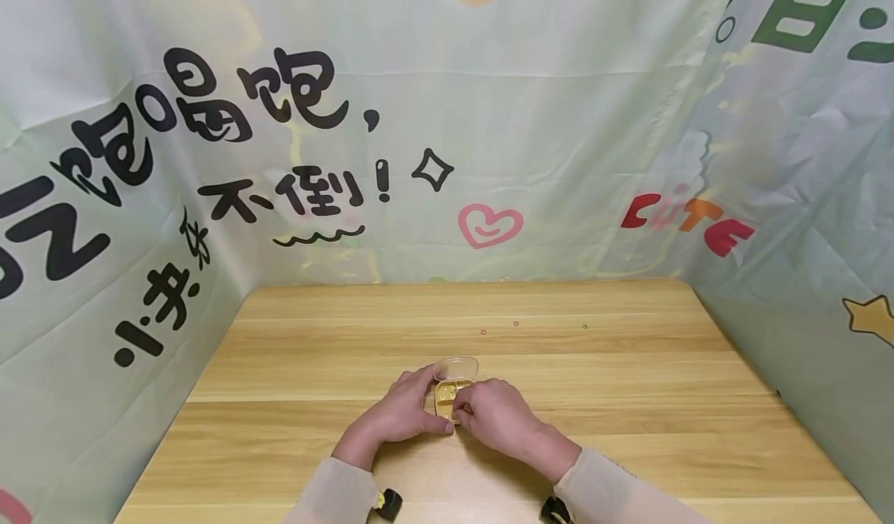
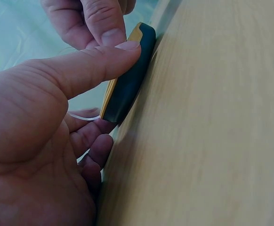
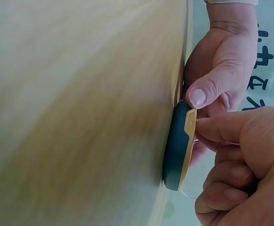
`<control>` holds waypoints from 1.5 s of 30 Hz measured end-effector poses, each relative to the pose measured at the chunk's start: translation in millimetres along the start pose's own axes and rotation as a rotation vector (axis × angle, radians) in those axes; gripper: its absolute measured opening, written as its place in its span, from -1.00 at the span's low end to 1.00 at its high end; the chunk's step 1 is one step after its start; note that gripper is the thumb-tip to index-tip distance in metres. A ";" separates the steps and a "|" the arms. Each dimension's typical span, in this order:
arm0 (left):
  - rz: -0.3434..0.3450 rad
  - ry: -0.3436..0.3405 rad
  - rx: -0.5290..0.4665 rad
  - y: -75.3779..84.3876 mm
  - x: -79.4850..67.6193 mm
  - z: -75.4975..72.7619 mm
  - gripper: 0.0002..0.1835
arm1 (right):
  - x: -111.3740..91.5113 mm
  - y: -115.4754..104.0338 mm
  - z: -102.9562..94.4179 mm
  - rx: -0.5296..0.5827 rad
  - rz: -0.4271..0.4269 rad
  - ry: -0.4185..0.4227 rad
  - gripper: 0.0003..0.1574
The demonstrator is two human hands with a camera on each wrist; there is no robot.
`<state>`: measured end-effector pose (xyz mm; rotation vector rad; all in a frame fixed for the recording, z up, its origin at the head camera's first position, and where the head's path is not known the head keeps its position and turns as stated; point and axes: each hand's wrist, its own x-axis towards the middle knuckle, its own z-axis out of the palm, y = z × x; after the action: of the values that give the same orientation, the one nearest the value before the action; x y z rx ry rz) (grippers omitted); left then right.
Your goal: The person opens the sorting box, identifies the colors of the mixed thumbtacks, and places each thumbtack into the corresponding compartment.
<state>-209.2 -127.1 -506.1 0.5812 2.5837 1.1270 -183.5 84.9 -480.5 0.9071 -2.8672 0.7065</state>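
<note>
A small pill case (image 1: 445,406) lies on the table, with yellow compartments, a dark teal outer shell (image 2: 134,77) and a clear lid (image 1: 456,368) standing open at its far side. My left hand (image 1: 400,411) holds the case between its thumb, on the near edge, and its fingers around the far left side. Over the right part of the case, my right hand (image 1: 501,415) has its thumb and index finger brought together at the compartments. Its other fingers are curled in, as the right wrist view shows. Whether anything is between those fingertips is hidden.
Two tiny reddish rings (image 1: 483,332) (image 1: 516,324) and a tiny green ring (image 1: 585,327) lie farther back on the wooden table (image 1: 314,330). Printed cloth (image 1: 559,120) hangs behind the table and along both sides.
</note>
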 end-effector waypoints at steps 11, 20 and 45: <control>-0.007 -0.002 0.006 0.4 -0.6 -0.2 -0.03 | -0.7 8.4 -15.0 0.078 0.077 0.000 -0.93; -0.018 0.005 0.003 -0.2 -0.7 -1.9 0.07 | 4.9 63.0 -58.6 0.178 0.264 0.082 -0.85; -0.021 -0.006 -0.013 0.1 -0.9 -1.0 -0.03 | 7.6 203.5 -111.4 0.203 0.639 0.171 -0.57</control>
<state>-208.7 -128.1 -505.3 0.5531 2.5692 1.1333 -312.6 277.0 -462.7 -0.0979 -2.9496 1.0671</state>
